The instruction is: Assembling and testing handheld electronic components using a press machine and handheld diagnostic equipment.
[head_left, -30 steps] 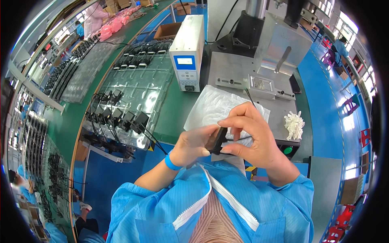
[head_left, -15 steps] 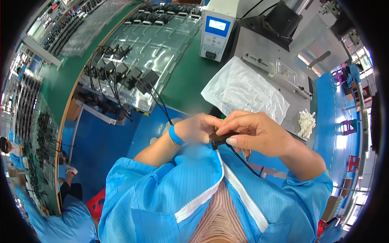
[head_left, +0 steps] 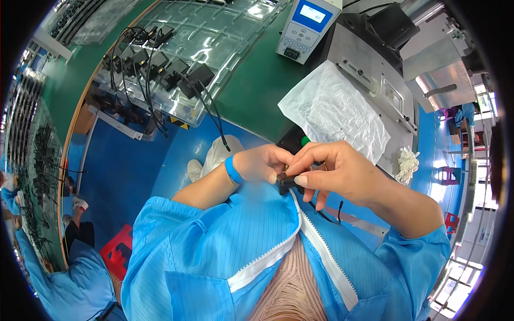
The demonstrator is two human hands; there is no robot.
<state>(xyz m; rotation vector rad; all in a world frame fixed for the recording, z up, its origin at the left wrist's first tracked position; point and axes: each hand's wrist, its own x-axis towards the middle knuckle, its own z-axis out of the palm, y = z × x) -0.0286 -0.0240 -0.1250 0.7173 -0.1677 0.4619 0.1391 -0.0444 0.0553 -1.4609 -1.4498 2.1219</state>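
In front of my chest, both hands are closed on a small black power adapter (head_left: 288,183). My left hand (head_left: 261,163), wearing a blue wristband, pinches its left side with thumb and fingertips. On the other side my right hand (head_left: 342,174) grips it between thumb and curled fingers, hiding much of its body. Its thin black cable (head_left: 324,216) hangs below the right fingers, with the loose plug end turned up. Several black adapters with cables (head_left: 160,67) sit in the clear plastic tray (head_left: 225,45) at the left of the bench.
A white control box (head_left: 306,33) with a lit screen stands on the green bench. A crumpled white sheet (head_left: 337,107) lies by a metal fixture (head_left: 396,93), near a bunched white cloth (head_left: 407,165). At lower left are a co-worker's blue sleeve (head_left: 85,267) and a red stool (head_left: 116,249).
My view has shifted, so the bench items sit higher. The adapter has turned a little in my hands, and its cable's loose end now shows below my right hand.
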